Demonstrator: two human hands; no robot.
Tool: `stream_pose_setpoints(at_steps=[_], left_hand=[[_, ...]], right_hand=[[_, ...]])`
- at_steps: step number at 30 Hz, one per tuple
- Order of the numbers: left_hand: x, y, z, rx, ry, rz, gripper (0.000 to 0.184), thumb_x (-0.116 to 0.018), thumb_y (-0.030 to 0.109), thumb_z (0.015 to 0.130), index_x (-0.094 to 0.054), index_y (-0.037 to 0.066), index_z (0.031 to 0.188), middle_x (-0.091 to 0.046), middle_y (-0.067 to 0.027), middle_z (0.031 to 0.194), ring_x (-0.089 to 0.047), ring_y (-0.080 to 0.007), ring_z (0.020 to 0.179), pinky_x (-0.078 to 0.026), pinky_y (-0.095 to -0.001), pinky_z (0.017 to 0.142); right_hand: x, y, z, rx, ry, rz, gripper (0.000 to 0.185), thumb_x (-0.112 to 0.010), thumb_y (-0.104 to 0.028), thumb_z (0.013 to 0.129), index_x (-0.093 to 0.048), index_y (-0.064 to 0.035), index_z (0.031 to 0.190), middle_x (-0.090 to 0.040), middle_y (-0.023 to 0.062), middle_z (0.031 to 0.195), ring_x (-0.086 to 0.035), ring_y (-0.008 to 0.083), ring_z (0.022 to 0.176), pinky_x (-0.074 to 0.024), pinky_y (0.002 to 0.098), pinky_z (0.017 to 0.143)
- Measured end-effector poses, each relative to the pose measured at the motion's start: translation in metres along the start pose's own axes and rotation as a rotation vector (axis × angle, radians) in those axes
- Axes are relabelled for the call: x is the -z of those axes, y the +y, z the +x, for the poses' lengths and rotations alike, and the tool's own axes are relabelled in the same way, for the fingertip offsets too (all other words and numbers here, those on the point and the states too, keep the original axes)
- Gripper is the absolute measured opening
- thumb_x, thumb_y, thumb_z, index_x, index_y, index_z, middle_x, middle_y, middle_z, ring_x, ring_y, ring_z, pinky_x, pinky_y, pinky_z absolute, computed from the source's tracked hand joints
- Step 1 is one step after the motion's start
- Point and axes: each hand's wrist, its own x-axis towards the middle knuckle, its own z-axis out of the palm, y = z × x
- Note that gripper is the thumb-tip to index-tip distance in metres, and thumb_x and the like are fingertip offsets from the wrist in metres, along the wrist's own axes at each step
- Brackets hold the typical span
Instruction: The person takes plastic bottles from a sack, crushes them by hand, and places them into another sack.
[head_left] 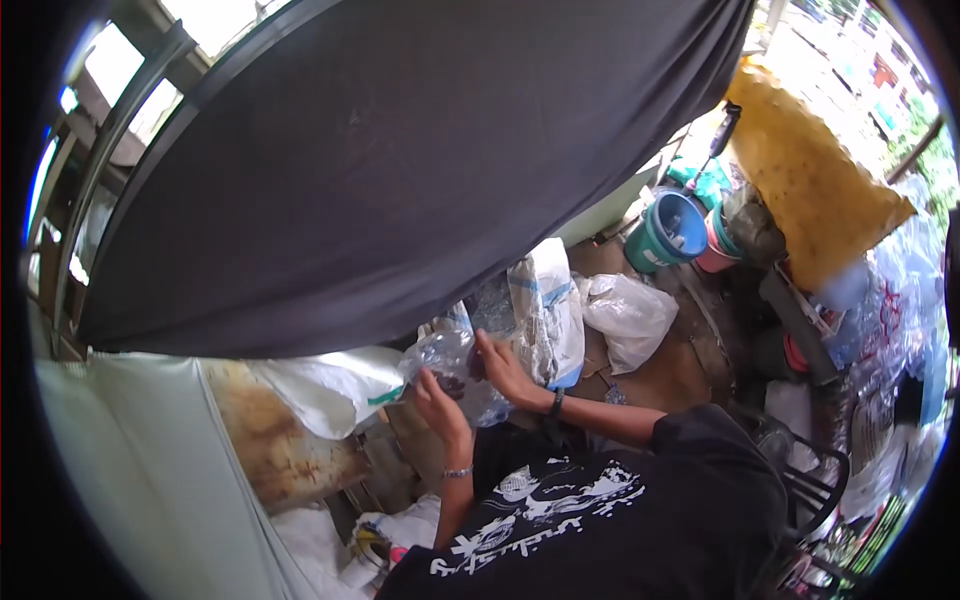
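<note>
Between my two hands is a clear, crinkled plastic item (pixel 447 352), perhaps a bottle or a bag; its exact shape is hard to make out. My left hand (pixel 440 405) is on its lower left side, with the thumb up against the plastic and the other fingers partly hidden. On its right side, my right hand (pixel 507 372) touches it with the fingers pointing up and to the left. More clear plastic (pixel 488 405) shows below, between my wrists. A white sack (pixel 335 385) lies just left of the plastic.
A large dark cloth (pixel 400 170) hangs ahead. White sacks (pixel 548 310) and a white plastic bag (pixel 632 322) stand beyond my right hand. Farther right are a green bucket (pixel 655 245), a yellow sheet (pixel 810 170) and a black chair (pixel 825 490). Pale cloth (pixel 150 460) hangs at left.
</note>
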Motion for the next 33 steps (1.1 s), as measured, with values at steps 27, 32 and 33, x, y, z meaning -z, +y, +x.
stream_pose_setpoints(at_steps=[27,32,33], left_hand=[[0.103,-0.101,0.05,-0.032,-0.313,-0.321,0.025,-0.047,0.019,0.084,-0.062,-0.002,0.079,-0.064,-0.0173,0.079,-0.058,-0.0255,0.059,-0.05,-0.034,0.058],[0.112,-0.077,0.07,0.394,-0.577,-0.557,0.03,-0.043,0.025,0.088,-0.058,0.003,0.073,-0.063,-0.0136,0.067,-0.06,-0.0258,0.053,-0.047,-0.0336,0.049],[0.111,-0.074,0.076,0.356,-0.625,-0.524,0.031,-0.044,0.027,0.088,-0.059,0.003,0.075,-0.063,-0.0122,0.067,-0.062,-0.0261,0.054,-0.047,-0.0338,0.049]], right_hand=[[-0.128,0.015,-0.042,0.144,0.523,-0.068,0.067,-0.041,-0.056,0.101,-0.05,-0.0045,0.058,-0.047,0.0007,0.053,-0.045,0.0118,0.048,-0.0361,0.0317,0.046],[-0.122,0.03,-0.039,0.178,0.51,-0.003,0.064,-0.04,-0.054,0.102,-0.047,-0.0057,0.061,-0.044,0.0005,0.053,-0.046,0.0127,0.046,-0.038,0.0313,0.045],[-0.112,0.047,-0.029,0.206,0.488,-0.009,0.062,-0.04,-0.053,0.102,-0.048,-0.0053,0.064,-0.044,0.0007,0.053,-0.046,0.0124,0.047,-0.0386,0.0307,0.046]])
